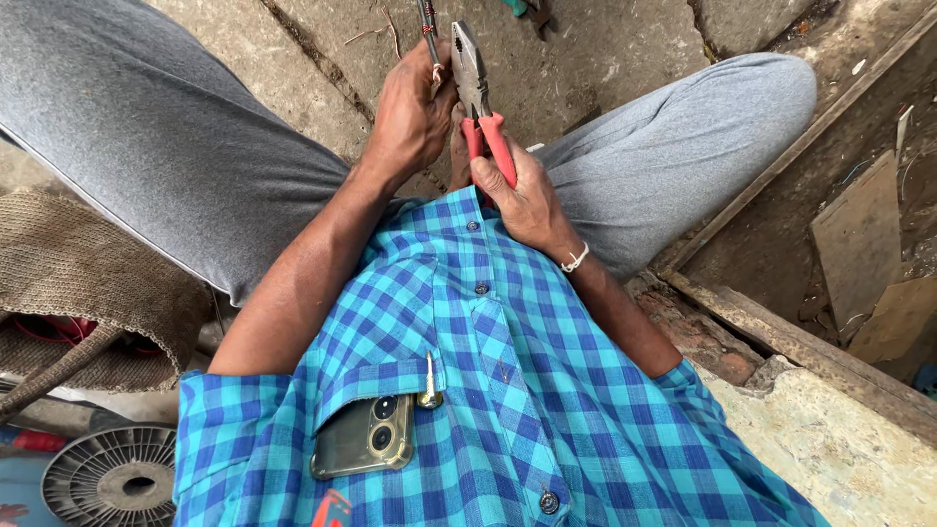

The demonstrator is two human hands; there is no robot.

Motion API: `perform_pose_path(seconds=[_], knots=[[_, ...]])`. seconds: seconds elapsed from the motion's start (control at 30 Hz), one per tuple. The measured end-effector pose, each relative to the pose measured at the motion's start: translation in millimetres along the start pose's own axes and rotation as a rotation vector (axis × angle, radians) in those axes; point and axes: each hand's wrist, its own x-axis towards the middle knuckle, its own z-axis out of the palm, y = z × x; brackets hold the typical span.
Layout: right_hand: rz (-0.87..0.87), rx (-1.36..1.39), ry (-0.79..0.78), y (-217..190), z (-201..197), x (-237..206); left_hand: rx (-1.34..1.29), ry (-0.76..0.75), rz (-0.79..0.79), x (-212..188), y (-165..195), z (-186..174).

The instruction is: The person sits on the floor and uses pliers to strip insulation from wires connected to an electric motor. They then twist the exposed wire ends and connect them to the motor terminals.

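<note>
Two bare hands meet above the person's lap, between raised knees in grey trousers point(683, 127). The left hand point(410, 112) is closed around a thin dark cable point(427, 29), its fingers point(429, 88) wrapped together on the cable so that the upper stretch rises past the top edge of the view; a pale, lighter bit of wire shows at the cable just above the thumb. The right hand point(522, 195) grips the red handles of a pair of combination pliers point(471, 73), fingers clamped on the handles, with a pale band at the wrist. The grey steel head of the pliers points up and away from the body and stands just beside the cable, to its right; the tips of the pliers look nearly closed, and whether they touch the cable cannot be told from here. Below the hands spreads a blue and turquoise checked shirt point(508, 390), whose chest pocket carries a phone point(366, 434) with its camera lenses showing and a slim brass-coloured tool or pen point(429, 381) clipped beside it. The cracked concrete floor point(586, 49) lies under the legs. A woven bag point(68, 283) sits at the left, a round ribbed fan grille point(112, 478) near the bottom left corner, and weathered wooden planks point(859, 244) at the right.
</note>
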Motion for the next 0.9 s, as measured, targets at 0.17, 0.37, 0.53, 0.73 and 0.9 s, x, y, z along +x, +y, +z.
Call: perform_pose_path(seconds=[0.17, 0.37, 0.53, 0.73, 0.9], knots=[[0.080, -0.101, 0.003, -8.9, -10.7, -8.0, -0.149, -0.033, -0.415, -3.5, 1.2, -5.5], [-0.010, 0.136, -0.019, -21.9, -17.8, -10.8, -0.355, -0.040, -0.596, -15.9, 12.7, -24.1], [-0.001, 0.226, -0.023, -26.6, -19.0, -8.5, -0.551, 0.027, -0.724, -15.5, 18.4, -28.6], [0.012, 0.179, 0.017, -19.1, -17.7, -10.7, -0.549, 0.046, -0.596, -16.2, 24.6, -31.2], [0.060, 0.213, 0.067, -4.2, -13.1, -8.3, -0.510, 0.060, -0.639, -7.2, 27.8, -29.8]])
